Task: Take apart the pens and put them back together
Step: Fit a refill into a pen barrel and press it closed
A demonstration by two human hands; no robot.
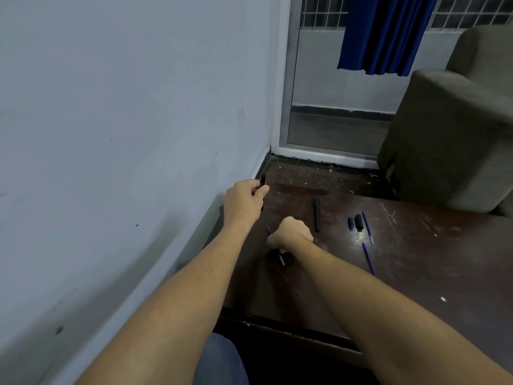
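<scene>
My left hand (245, 200) is closed around a black pen barrel (262, 180), held upright near the table's far left corner. Closer to me, my right hand (290, 233) is curled over a small pen part (282, 259) with a pale tip, which pokes out below the fingers against the table. A thin blue refill tip (268, 228) shows to the left of that hand. On the dark wooden table (416, 273) lie a whole black pen (316, 214), a blue cap (351, 222), a black cap (359, 222) and two blue refills (368, 227) (368, 258).
A pale wall (125, 134) runs close along the table's left side. A grey-green armchair (455, 129) stands behind the table at the right. A glass door (338, 93) and a blue curtain (385, 34) are at the back. The table's near edge is by my knee.
</scene>
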